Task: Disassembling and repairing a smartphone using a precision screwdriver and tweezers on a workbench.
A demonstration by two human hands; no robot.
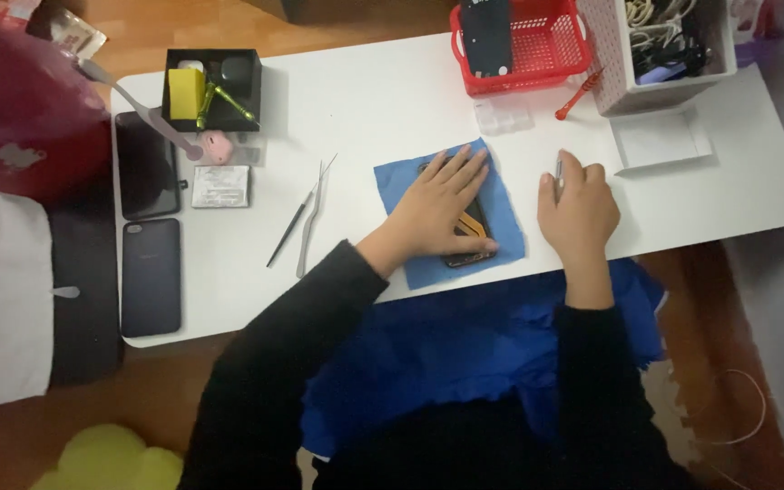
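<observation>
Overhead view of a white table. The left hand lies flat, fingers spread, pressing on a dark phone that rests on a blue cloth just in front of the person. The right hand, beside the cloth to the right, is curled around a thin metal tool that points away from the person.

Beyond the hands stands a red basket holding a dark flat panel; right of it, a white box holds tangled cables. A red screwdriver lies between these containers, and a small clear case sits just before the basket. A white tray lies beyond the right hand.

Left of the left hand lie tweezers. Farther left, a black box holds a yellow block and green-handled tools. Two dark phones lie at the far left edge.
</observation>
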